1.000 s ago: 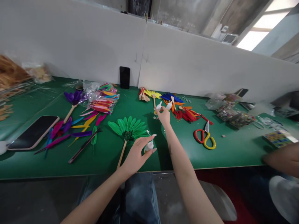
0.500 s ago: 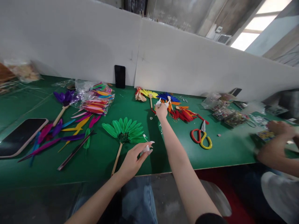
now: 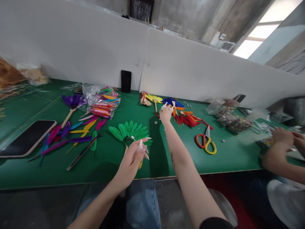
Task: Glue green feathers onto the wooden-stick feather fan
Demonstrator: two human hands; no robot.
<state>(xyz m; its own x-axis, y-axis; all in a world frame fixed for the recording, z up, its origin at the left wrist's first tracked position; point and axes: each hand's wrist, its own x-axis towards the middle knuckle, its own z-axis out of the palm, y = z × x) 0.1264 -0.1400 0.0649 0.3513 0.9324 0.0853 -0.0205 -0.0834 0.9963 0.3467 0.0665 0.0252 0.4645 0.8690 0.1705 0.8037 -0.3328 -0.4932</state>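
Note:
My left hand (image 3: 133, 157) is closed around a small glue bottle (image 3: 140, 145) with a pointed white nozzle. A bit of yellow shows beneath my fingers. Just beyond lies a green feather fan (image 3: 130, 128) with a dark sparkly centre, its wooden handle partly hidden by this hand. A tiny white piece (image 3: 132, 137) appears over the fan's centre. My right hand (image 3: 166, 114) reaches to the back of the table, thumb and a finger apart, close to a blue feather fan (image 3: 170, 100) and orange and red feathers (image 3: 189, 119). Nothing held shows clearly in it.
Red-and-yellow-handled scissors (image 3: 206, 143) lie at right, near bags of beads (image 3: 239, 123). At left are a large phone (image 3: 26, 138), tweezers (image 3: 82, 152), loose feathers, a purple feather fan (image 3: 71, 101) and a feather bag (image 3: 102, 106). Another person's hands (image 3: 282, 138) work at far right.
My left hand has moved left and turned, bringing the glue bottle nearer the green fan's handle, nozzle now upward. My right hand stays near the blue fan. The view has shifted slightly.

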